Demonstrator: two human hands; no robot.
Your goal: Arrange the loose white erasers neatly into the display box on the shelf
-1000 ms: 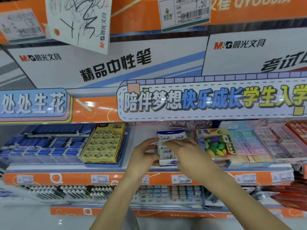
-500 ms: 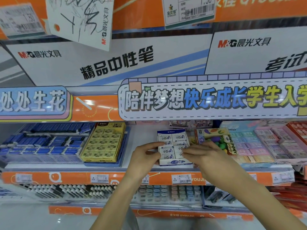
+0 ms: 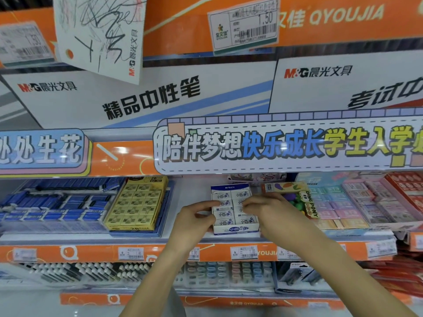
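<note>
On the shelf (image 3: 196,239), between both hands: one display box (image 3: 235,229), white erasers (image 3: 225,214) in two columns inside. Left hand (image 3: 194,221) against the box's left side, fingers (image 3: 211,205) stretched onto an eraser, not closed. Right hand (image 3: 274,213) over the right column, fingers flat; hold cannot be told. Left of the hands: yellow eraser box (image 3: 137,204).

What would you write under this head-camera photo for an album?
Both hands, left hand and right hand, tidy white erasers in their display box on a stationery shelf.
</note>
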